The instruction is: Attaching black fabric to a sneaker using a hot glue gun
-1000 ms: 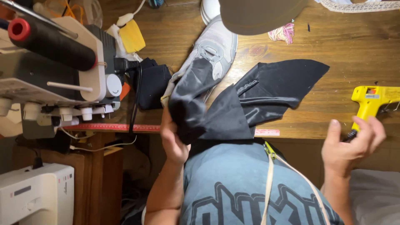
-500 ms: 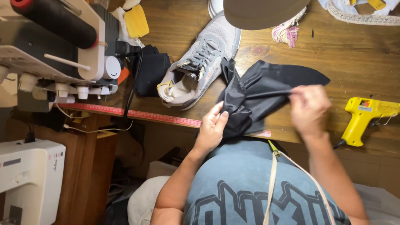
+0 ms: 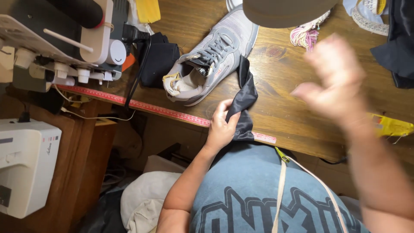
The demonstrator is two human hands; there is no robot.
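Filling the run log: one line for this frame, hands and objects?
left hand: grips black cloth at table edge | right hand: raised, blurred, empty-looking | grey sneaker: beside cloth | yellow glue gun: on table

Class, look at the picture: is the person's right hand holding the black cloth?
No: the right hand is raised, blurred and empty, while the left hand grips the black cloth.

Wooden surface (image 3: 284,82) fills upper half of frame, warm brown grain, dark knot near top centre. Red measuring strip (image 3: 164,110) runs along its front edge. Sewing machine (image 3: 56,39) sits upper left, black cable (image 3: 138,73) trailing off edge. White machine (image 3: 26,168) at lower left, beside brown wooden cabinet (image 3: 90,164). Dim space under surface, pale cloth bundle (image 3: 146,198) on floor. Warm indoor light.
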